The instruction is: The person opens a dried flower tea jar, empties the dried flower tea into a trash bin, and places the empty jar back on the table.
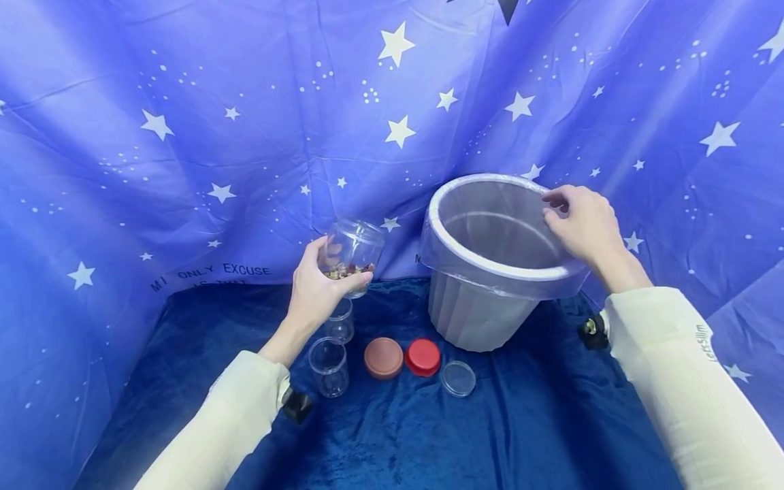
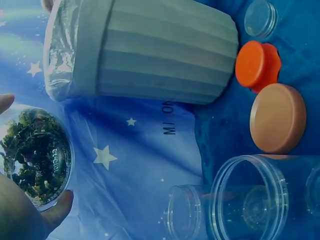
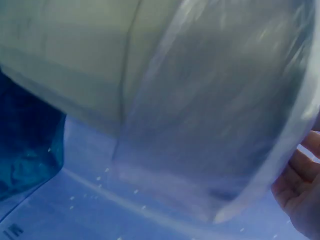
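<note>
My left hand (image 1: 312, 289) grips a clear jar (image 1: 361, 239) above the back of the cloth, its thumb and fingers around the lower part. The jar leans to the right; dried leafy bits (image 2: 37, 150) lie inside near its bottom. To its right stands a grey ribbed trash bin (image 1: 474, 309) with a clear plastic liner (image 1: 510, 280) folded over its white rim. My right hand (image 1: 584, 221) hovers at the bin's right rim, fingers loosely bent and nothing visible between them. In the right wrist view its fingers (image 3: 295, 180) appear beside the rim.
Two clear jars without lids, one nearer (image 1: 329, 367) and one behind (image 1: 340, 323), stand below the left hand. A brownish-pink lid (image 1: 384, 358), a red lid (image 1: 422, 357) and a clear lid (image 1: 458, 379) lie on the blue cloth (image 1: 520, 422). A starry curtain (image 1: 269, 156) hangs behind.
</note>
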Motion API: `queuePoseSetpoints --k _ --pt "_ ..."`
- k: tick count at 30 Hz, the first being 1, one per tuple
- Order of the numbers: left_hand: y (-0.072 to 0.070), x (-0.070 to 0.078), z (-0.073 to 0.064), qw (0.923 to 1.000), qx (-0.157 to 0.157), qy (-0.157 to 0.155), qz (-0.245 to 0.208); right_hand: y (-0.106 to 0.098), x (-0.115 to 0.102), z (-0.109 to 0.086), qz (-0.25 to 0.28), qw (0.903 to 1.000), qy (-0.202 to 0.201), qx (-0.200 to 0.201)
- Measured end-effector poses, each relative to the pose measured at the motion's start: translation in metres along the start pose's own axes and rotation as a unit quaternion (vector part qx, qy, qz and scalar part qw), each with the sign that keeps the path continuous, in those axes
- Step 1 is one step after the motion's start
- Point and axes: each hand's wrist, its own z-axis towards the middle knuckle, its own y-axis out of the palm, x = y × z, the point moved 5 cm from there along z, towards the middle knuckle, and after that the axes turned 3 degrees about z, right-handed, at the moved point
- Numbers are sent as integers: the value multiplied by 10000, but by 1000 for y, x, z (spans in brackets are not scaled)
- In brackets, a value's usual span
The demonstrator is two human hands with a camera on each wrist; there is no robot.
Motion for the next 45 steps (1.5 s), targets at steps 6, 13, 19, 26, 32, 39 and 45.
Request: queuePoseSetpoints --k 6,13,19,26,32,39,45 --pt "1 -1 -1 10000 13 42 35 -2 23 -1 -139 9986 509 13" --pt "1 -1 -1 10000 22 64 -52 -3 43 -5 -155 9926 1206 50" --pt "3 -4 -3 9999 -41 22 -125 0 54 -8 -570 9856 1584 -138" --pt "2 -10 -5 10000 -28 -42 -34 3 56 -10 -788 9803 1746 -486" --pt "-1 -9 -2 10000 24 0 -33 8 58 -9 -806 9763 1913 -609" --pt "-4 -2 6 9997 115 199 -22 10 59 -10 -731 9740 2099 -438" --pt "-4 3 11 9995 62 291 75 11 62 -13 -773 9700 2235 -570"
